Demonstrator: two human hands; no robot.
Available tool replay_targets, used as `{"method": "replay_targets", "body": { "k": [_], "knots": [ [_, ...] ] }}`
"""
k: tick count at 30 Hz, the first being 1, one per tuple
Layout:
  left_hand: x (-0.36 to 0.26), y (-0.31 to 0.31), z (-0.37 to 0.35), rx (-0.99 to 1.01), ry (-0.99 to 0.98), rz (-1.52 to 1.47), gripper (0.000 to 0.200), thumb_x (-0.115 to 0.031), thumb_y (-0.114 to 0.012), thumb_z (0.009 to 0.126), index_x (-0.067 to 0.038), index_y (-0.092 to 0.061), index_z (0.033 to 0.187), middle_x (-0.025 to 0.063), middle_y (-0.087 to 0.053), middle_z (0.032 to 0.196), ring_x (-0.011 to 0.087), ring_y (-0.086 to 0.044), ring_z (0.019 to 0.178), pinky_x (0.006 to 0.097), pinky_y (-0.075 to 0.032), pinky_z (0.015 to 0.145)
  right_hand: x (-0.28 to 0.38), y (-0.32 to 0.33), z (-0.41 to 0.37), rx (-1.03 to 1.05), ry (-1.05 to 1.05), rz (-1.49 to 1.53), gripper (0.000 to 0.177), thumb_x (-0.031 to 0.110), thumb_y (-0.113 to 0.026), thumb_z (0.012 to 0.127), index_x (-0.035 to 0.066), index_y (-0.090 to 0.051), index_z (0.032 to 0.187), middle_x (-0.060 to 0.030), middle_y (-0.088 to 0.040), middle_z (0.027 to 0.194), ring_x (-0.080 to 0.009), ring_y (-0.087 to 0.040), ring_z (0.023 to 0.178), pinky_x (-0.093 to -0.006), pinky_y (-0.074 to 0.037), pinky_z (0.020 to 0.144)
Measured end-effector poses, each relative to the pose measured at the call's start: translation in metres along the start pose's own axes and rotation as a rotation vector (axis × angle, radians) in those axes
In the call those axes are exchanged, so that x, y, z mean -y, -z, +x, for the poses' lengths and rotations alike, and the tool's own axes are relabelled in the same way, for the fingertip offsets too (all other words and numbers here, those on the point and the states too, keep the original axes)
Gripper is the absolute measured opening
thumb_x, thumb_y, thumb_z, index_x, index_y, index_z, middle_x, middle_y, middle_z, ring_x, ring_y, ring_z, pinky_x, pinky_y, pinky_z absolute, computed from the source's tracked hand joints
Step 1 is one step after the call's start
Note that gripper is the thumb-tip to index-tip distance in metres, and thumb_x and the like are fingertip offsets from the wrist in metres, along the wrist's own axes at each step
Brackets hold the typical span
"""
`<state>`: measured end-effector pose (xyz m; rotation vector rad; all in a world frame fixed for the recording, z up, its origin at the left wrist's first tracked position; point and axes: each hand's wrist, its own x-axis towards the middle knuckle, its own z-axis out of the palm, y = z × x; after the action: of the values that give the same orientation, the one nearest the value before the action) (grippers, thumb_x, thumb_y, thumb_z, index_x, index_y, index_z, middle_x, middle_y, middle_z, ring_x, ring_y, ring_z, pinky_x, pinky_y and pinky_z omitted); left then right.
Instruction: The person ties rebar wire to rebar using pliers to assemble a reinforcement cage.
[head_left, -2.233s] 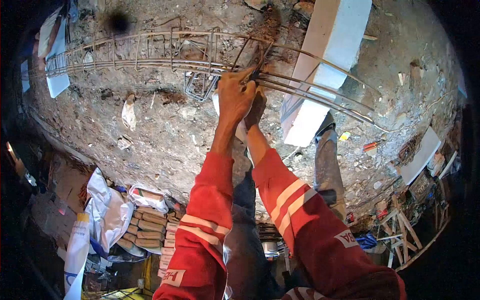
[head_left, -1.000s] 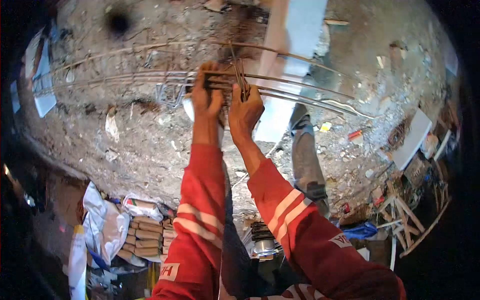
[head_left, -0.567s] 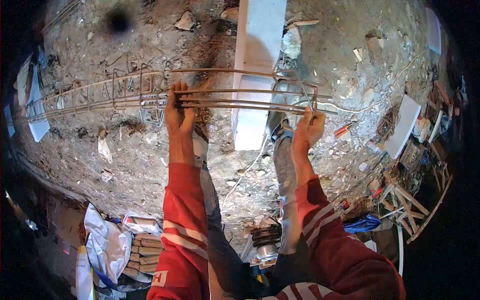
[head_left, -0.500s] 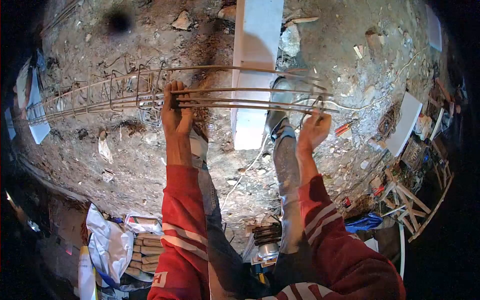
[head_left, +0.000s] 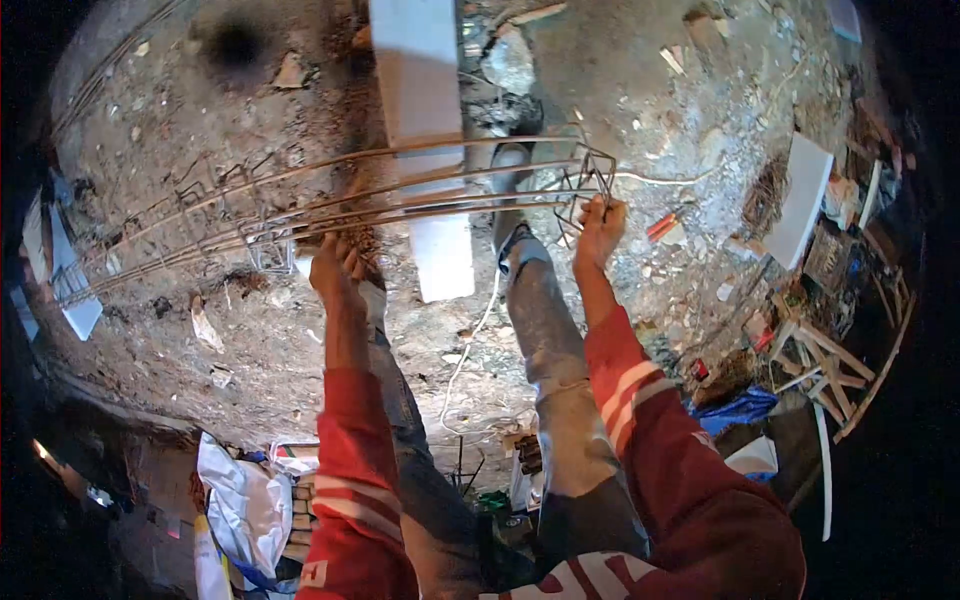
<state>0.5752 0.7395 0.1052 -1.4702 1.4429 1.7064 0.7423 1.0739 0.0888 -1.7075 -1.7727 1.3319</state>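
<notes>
A long cage of thin steel rods (head_left: 430, 205) with square wire stirrups stretches from the far left to right of centre. My right hand (head_left: 601, 222) is closed on a stirrup at the cage's right end. Just under the lowest rods, my left hand (head_left: 338, 264) has its fingers curled; whether they hold a rod I cannot make out. Several stirrups (head_left: 272, 250) hang on the rods beside my left hand. Beneath the cage lies a long white board (head_left: 443, 260) on the dirt ground.
My legs stand below the cage. A white cable (head_left: 462, 360) runs over the rubble. To the right are a white panel (head_left: 800, 200), red-handled tools (head_left: 661, 228) and a wooden frame (head_left: 825, 365). White sacks (head_left: 245, 505) lie at the lower left.
The view has shifted, so the board appears further left. My left hand has dropped from around the rods to just beneath them. Stirrups at the right end have moved up and left with my right hand.
</notes>
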Motion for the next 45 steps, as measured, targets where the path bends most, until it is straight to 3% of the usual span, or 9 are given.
{"method": "replay_targets", "body": {
  "k": [8,14,16,22,29,31,36,38,45],
  "knots": [
    [0.048,-0.100,-0.091,0.215,-0.491,0.715,0.012,-0.013,-0.064,0.087,-0.002,-0.064,0.087,0.0057,-0.065,0.082,0.0153,-0.063,0.070,0.0252,-0.052,0.058,-0.040,-0.007,0.057,0.179,0.010,0.027,0.008,0.009,-0.051,0.095,0.003,-0.052,0.090,-0.0032,-0.057,0.073,-0.0088,-0.047,0.059,-0.0235,-0.039,0.051],
    [0.042,-0.095,-0.074,-0.003,-0.448,0.534,0.017,-0.017,-0.064,0.089,0.000,-0.064,0.086,0.0044,-0.061,0.072,0.0117,-0.058,0.062,0.0238,-0.047,0.052,-0.095,0.011,0.087,0.290,-0.713,0.838,0.019,0.014,-0.047,0.095,0.000,-0.059,0.092,-0.0027,-0.059,0.073,-0.0099,-0.050,0.055,-0.0246,-0.042,0.050],
    [0.044,-0.090,-0.080,0.078,-0.442,0.587,0.017,-0.017,-0.063,0.090,0.000,-0.065,0.087,0.0048,-0.062,0.073,0.0116,-0.058,0.061,0.0235,-0.047,0.053,-0.078,0.021,0.072,0.288,-0.139,-0.042,0.018,0.016,-0.057,0.093,-0.001,-0.063,0.096,-0.0068,-0.064,0.078,-0.0106,-0.058,0.061,-0.0227,-0.044,0.053],
    [0.090,-0.104,-0.096,0.798,-0.049,0.900,0.023,-0.022,-0.062,0.091,-0.002,-0.068,0.102,0.0115,-0.070,0.090,0.0173,-0.068,0.081,0.0278,-0.052,0.064,-0.031,0.042,0.060,0.261,-0.266,-0.083,0.020,0.019,-0.061,0.091,0.000,-0.067,0.090,-0.0034,-0.064,0.076,-0.0096,-0.062,0.066,-0.0235,-0.046,0.055],
    [0.210,-0.202,-0.126,0.724,-0.598,1.057,0.038,-0.029,-0.059,0.092,0.003,-0.064,0.111,0.0144,-0.069,0.097,0.0209,-0.068,0.090,0.0311,-0.054,0.076,0.016,0.073,0.012,0.430,-0.100,-0.434,0.019,0.009,-0.060,0.088,-0.002,-0.069,0.102,-0.0048,-0.067,0.079,-0.0118,-0.060,0.071,-0.0274,-0.050,0.066],
    [0.226,-0.216,-0.125,0.748,-0.167,0.972,0.031,-0.025,-0.058,0.093,0.002,-0.068,0.104,0.0135,-0.070,0.088,0.0199,-0.068,0.080,0.0311,-0.055,0.069,0.011,0.088,0.005,0.364,-0.153,-0.322,0.020,0.008,-0.060,0.088,-0.002,-0.069,0.102,-0.0059,-0.068,0.079,-0.0119,-0.061,0.071,-0.0272,-0.050,0.065],
    [0.250,-0.208,-0.130,0.807,-0.169,0.921,0.023,-0.015,-0.056,0.094,0.002,-0.067,0.105,0.0107,-0.070,0.085,0.0153,-0.066,0.070,0.0280,-0.055,0.065,0.030,0.090,0.040,0.252,-0.515,0.052,0.025,0.012,-0.068,0.084,-0.005,-0.068,0.103,-0.0100,-0.068,0.081,-0.0129,-0.062,0.068,-0.0247,-0.051,0.064],
    [0.242,-0.208,-0.133,0.888,0.146,0.562,0.028,-0.015,-0.057,0.093,0.003,-0.062,0.115,0.0113,-0.069,0.089,0.0162,-0.067,0.073,0.0278,-0.055,0.066,0.021,0.082,0.050,0.226,-0.508,0.037,0.025,0.018,-0.070,0.083,-0.003,-0.071,0.097,-0.0086,-0.068,0.080,-0.0120,-0.060,0.067,-0.0249,-0.048,0.060],
    [0.216,-0.179,-0.122,0.780,0.274,0.488,0.027,-0.013,-0.057,0.093,0.005,-0.057,0.114,0.0147,-0.068,0.095,0.0208,-0.069,0.078,0.0296,-0.055,0.069,-0.068,0.024,0.096,0.310,-0.096,-0.334,0.025,0.026,-0.067,0.083,0.002,-0.073,0.086,-0.0104,-0.071,0.079,-0.0193,-0.066,0.072,-0.0319,-0.051,0.068]
  ]
}}
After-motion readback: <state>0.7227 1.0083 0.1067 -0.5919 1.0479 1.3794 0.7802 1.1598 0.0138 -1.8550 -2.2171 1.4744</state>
